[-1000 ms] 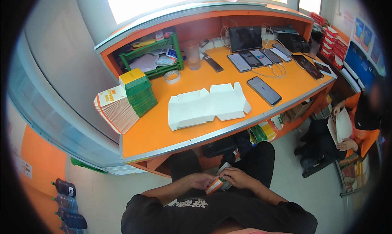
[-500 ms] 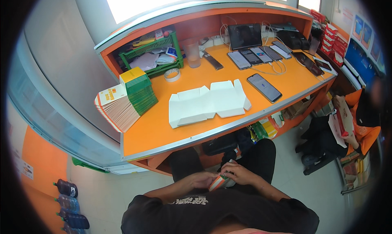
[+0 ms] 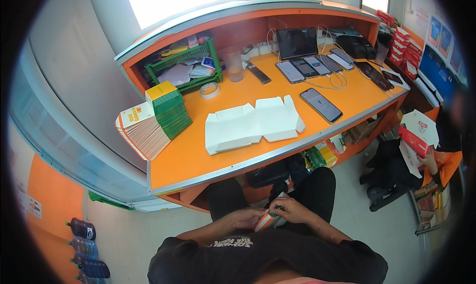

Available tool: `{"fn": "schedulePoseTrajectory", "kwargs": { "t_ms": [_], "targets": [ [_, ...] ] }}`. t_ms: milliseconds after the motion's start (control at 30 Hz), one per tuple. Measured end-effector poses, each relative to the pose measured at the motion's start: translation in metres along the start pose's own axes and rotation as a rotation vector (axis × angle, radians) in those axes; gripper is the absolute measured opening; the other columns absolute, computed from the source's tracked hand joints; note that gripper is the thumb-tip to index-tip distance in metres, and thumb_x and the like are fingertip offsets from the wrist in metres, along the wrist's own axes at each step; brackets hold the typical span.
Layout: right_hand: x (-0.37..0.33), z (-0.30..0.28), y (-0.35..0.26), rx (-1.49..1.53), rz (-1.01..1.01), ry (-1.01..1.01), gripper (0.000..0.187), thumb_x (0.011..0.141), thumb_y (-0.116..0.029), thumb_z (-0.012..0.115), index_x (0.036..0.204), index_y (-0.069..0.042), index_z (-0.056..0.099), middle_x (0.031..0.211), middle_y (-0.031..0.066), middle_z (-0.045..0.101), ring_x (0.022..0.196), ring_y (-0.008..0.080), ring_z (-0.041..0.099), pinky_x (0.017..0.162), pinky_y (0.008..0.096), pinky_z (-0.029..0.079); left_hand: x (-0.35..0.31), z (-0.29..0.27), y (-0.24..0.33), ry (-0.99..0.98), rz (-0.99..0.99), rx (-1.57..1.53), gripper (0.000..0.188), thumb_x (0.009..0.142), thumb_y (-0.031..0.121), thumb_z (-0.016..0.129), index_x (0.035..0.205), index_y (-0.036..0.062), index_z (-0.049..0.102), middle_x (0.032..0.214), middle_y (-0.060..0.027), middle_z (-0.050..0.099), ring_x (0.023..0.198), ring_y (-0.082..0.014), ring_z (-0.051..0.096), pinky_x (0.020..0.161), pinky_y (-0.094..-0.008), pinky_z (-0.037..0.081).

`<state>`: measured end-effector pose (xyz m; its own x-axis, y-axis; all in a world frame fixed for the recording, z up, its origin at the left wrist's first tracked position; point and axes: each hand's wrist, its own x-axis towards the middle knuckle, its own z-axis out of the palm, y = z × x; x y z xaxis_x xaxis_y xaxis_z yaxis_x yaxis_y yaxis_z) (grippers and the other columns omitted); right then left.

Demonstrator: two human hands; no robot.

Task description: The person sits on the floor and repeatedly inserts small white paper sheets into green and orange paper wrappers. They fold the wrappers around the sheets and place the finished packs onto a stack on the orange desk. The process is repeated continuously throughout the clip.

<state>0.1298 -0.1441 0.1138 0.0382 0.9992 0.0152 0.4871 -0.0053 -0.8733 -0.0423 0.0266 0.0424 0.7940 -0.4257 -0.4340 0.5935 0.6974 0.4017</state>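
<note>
Above my lap, both hands hold a small folded carton (image 3: 264, 222) with orange, white and green sides. The fingers of my left hand (image 3: 246, 217) are closed on its left side. My right hand (image 3: 291, 210) grips its upper right part with bent fingers. Where the fingertips meet the carton is partly hidden. On the orange desk in front of me lies an unfolded white carton blank (image 3: 255, 125), plain side up. A fanned stack of flat green, yellow and white cartons (image 3: 157, 118) stands at the desk's left end.
A roll of tape (image 3: 209, 90), a plastic cup (image 3: 232, 64) and a green basket (image 3: 198, 68) sit farther back. One phone (image 3: 321, 105) lies near the front edge; several others and a tablet (image 3: 297, 42) stand behind. A seated co-worker at right holds a red-and-white box (image 3: 415, 141).
My hands and the small carton stay almost in place, with slight finger movement. At right, the co-worker's box has turned and opened, showing a white lid and red side.
</note>
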Motion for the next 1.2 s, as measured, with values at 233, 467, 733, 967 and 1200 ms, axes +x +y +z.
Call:
{"fn": "schedulePoseTrajectory", "kwargs": {
  "t_ms": [233,467,733,967,1200],
  "targets": [
    [-0.001,-0.009,-0.004,0.034,-0.018,-0.076,0.016,0.089,-0.013,0.062,0.103,-0.006,0.066,0.100,0.0094,0.064,0.100,0.0256,0.062,0.089,0.0350,0.046,0.006,-0.002,-0.007,0.014,0.008,0.024,0.048,0.096,0.036,0.060,0.133,0.0084,0.046,0.122,-0.0061,0.059,0.106,-0.0149,0.060,0.088,-0.0339,0.049],
    [0.006,-0.011,-0.006,-0.074,-0.009,-0.126,0.015,0.090,-0.016,0.064,0.099,-0.006,0.069,0.101,0.0111,0.067,0.097,0.0267,0.065,0.090,0.0367,0.047,0.002,0.006,-0.002,0.046,-0.022,0.058,0.046,0.097,0.034,0.059,0.132,0.0062,0.047,0.119,-0.0058,0.060,0.105,-0.0146,0.060,0.088,-0.0322,0.048],
    [-0.002,0.003,-0.014,-0.030,0.170,-0.227,0.023,0.090,-0.022,0.065,0.104,-0.005,0.070,0.095,0.0129,0.070,0.091,0.0262,0.067,0.082,0.0348,0.050,-0.018,0.036,0.008,0.339,-0.041,0.606,0.035,0.095,0.036,0.064,0.105,0.0036,0.069,0.092,-0.0002,0.067,0.082,-0.0055,0.058,0.071,-0.0225,0.047],
    [-0.003,0.013,-0.004,0.057,0.308,-0.056,0.021,0.088,-0.019,0.068,0.102,-0.004,0.070,0.091,0.0118,0.072,0.087,0.0206,0.069,0.079,0.0328,0.051,-0.016,0.041,0.011,0.516,0.119,0.657,0.030,0.093,0.030,0.068,0.107,0.0030,0.070,0.092,-0.0018,0.069,0.080,-0.0072,0.060,0.073,-0.0236,0.049],
    [0.005,0.009,-0.001,0.129,0.298,0.111,0.017,0.087,-0.014,0.071,0.098,-0.001,0.067,0.084,0.0081,0.070,0.075,0.0129,0.065,0.071,0.0293,0.051,-0.007,0.043,0.031,0.595,0.221,0.741,0.027,0.092,0.024,0.069,0.106,0.0011,0.070,0.094,-0.0040,0.071,0.087,-0.0079,0.063,0.078,-0.0238,0.050]
  ]
}}
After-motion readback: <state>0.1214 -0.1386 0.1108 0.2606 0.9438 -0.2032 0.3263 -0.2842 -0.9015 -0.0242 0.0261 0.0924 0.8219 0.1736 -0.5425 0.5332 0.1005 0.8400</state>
